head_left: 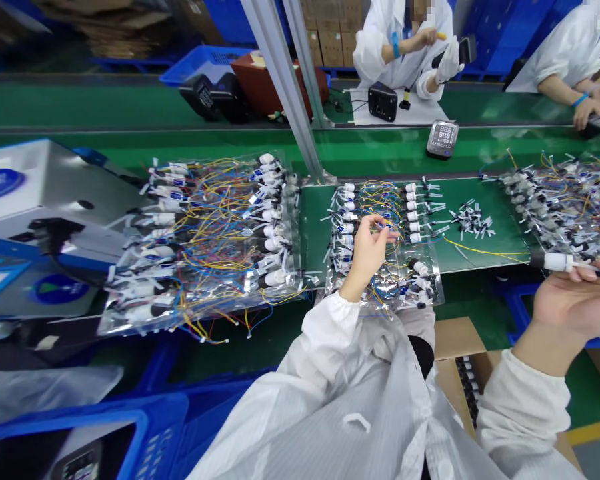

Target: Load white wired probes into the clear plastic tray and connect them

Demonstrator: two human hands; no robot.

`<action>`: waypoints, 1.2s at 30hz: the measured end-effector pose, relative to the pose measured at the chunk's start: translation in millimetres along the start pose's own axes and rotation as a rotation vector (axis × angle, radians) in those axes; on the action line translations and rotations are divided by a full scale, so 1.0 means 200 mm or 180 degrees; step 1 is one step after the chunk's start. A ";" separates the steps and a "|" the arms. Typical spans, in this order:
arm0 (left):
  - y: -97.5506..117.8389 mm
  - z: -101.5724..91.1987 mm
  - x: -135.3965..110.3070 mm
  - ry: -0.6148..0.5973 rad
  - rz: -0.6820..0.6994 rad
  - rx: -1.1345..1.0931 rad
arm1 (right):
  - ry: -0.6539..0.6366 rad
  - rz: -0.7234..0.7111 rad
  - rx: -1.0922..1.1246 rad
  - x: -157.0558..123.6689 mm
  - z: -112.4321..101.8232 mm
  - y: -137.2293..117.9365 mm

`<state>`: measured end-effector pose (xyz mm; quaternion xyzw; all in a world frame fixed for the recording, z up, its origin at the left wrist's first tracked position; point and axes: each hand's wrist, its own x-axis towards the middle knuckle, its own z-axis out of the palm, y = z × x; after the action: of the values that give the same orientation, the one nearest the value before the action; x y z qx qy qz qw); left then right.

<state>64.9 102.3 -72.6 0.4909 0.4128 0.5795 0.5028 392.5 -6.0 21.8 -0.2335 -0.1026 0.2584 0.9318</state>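
Observation:
My right hand [575,307], at the far right, is closed around a white-and-black cylindrical part [555,261] held almost level. Thin yellow wires [485,248] trail leftward from this part above the green bench. My left hand [371,250] is over the middle clear plastic tray [437,283], thumb and forefinger pinched together. Thin wires lie around its fingertips, and what they grip is too small to make out. Similar white-and-black cylinders [413,217] lie in rows along both sides of this tray, with coloured wires tangled between them.
A loose pile of small black-and-white pieces [473,219] lies right of the tray. More filled trays stand left [230,247] and right [575,193]. A metal post [293,93] rises behind. Co-workers [405,47] sit opposite, near a display device [443,139]. An open carton [457,340] stands below.

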 end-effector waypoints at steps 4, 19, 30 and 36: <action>0.08 0.05 0.01 0.0455 0.0471 -0.0173 | 0.0103 -0.0211 0.0012 0.01 0.02 -0.02; 0.00 0.07 0.03 0.0068 -0.0275 -0.0314 | -0.0014 -0.0241 0.0229 0.03 -0.03 0.00; 0.36 -0.11 -0.02 0.1372 0.1290 -0.0792 | -0.0497 0.0041 -0.1357 0.05 -0.13 0.14; 0.60 -0.27 -0.09 0.1326 0.1432 -0.1304 | -0.1288 0.0654 -0.2263 -0.16 -0.17 0.53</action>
<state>-9.5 67.0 32.6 0.3300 0.2636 0.8337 0.3558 329.8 44.4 -61.2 -0.4940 -0.3425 0.3392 0.7236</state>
